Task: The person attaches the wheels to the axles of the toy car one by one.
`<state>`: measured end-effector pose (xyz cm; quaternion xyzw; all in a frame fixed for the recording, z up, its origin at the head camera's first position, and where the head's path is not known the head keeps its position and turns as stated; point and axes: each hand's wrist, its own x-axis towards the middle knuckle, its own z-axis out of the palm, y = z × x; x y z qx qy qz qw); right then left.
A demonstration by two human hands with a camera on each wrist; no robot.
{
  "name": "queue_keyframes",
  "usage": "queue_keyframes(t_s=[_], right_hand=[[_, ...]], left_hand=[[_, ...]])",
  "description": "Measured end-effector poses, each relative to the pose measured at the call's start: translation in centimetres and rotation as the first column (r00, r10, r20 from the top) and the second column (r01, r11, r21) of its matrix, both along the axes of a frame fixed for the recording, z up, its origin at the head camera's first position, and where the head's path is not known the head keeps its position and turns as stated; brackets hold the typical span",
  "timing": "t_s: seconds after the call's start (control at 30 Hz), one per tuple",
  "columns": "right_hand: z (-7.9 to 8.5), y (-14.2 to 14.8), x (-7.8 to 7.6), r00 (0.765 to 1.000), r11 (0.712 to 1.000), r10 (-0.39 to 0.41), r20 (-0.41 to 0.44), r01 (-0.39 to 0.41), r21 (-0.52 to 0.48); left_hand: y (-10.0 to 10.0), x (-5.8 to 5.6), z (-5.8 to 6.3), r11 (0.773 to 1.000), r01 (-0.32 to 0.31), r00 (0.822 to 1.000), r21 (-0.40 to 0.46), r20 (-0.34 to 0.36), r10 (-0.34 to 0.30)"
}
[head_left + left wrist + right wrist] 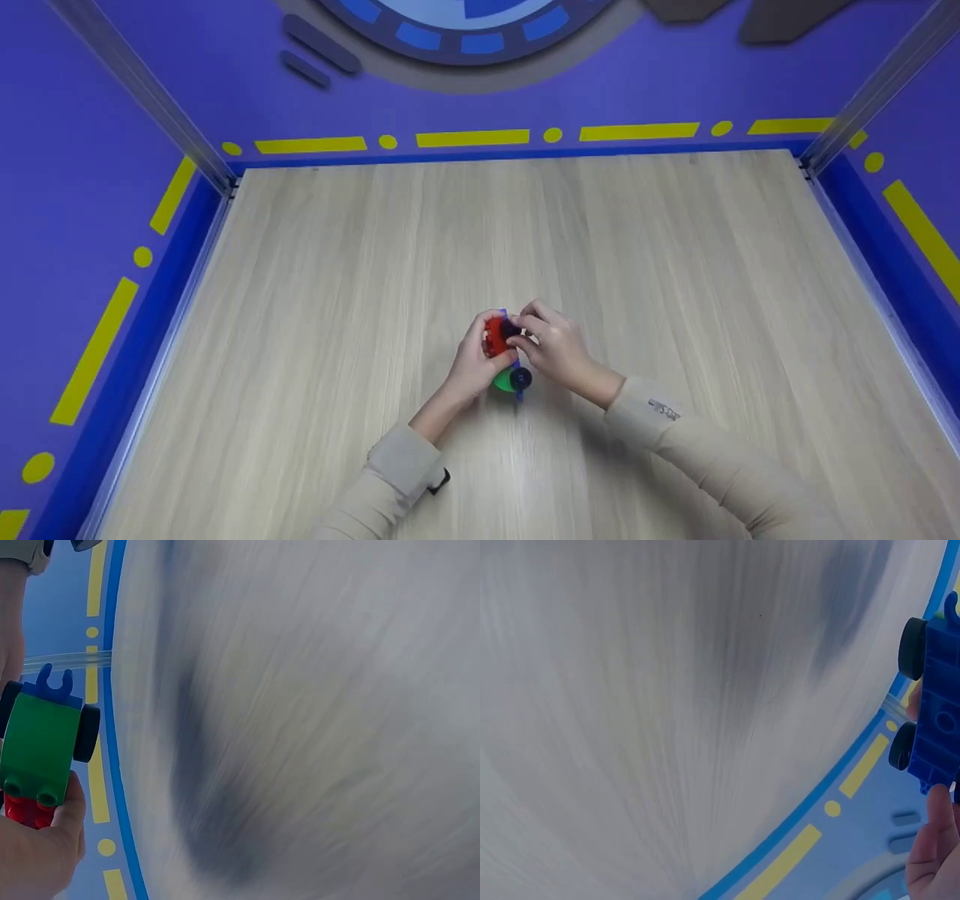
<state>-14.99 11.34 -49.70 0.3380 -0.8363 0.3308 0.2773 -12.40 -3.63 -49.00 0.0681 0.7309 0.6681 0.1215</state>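
A toy car made of building blocks is held up close over the table in front of the person. It has a blue wheeled base (pixel 941 701), a green block (pixel 41 739) with two studs, a red block (pixel 495 337) and black wheels (pixel 520 378). The left hand (pixel 478 351) grips the car around the red block, its thumb along the near side. From the right, the right hand (pixel 556 346) pinches the car at a dark wheel beside the red block. A blue hook-shaped coupling (pixel 54 679) sticks out at the green end. Fingers hide part of the far end.
A light wood-grain tabletop (pixel 360 285) lies under the hands. Blue walls (pixel 480 112) with yellow dashes and dots enclose its back and sides, with metal posts (pixel 161 97) at the corners.
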Motion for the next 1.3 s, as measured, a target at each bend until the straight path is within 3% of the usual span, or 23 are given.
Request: queue_keyframes(t_s=[0.1,0.3,0.37,0.6,1.0,1.1,1.3], right_hand=[[-0.1,0.0,0.1,1.0,1.0,0.002,0.018,-0.001,-0.027],[-0.1,-0.1,0.4,0.996,0.999,0.008,0.094,-0.003,-0.053],[0.1,-0.1,0.5,0.99,0.999,0.009,0.14,-0.002,-0.054],[0.6,-0.3,0.7,0.951,0.998,0.003,0.309,0.016,-0.06],[0.8,-0.8,1.0,0.911,0.992,-0.079,0.405,0.114,-0.062],[0.6,-1.0,1.0,0.908,0.988,-0.107,0.405,0.142,-0.056],[0.2,-1.1,0.9,0.918,0.982,-0.14,0.372,0.176,-0.065]], left_hand=[[-0.1,0.4,1.4,1.0,0.014,1.0,0.0,-0.007,-0.014],[-0.2,0.4,1.5,0.999,0.024,0.999,-0.029,-0.031,-0.025],[-0.2,0.4,1.4,0.999,0.026,0.999,-0.035,-0.045,-0.028],[-0.3,-0.5,-1.3,0.997,0.025,0.997,-0.068,-0.074,-0.03],[-0.3,-0.6,-1.4,0.993,0.035,0.997,-0.112,-0.066,-0.043],[-0.2,-0.6,-1.1,0.992,0.027,0.998,-0.125,-0.052,-0.034],[0.0,0.3,1.4,0.992,0.022,0.997,-0.126,-0.067,-0.031]])
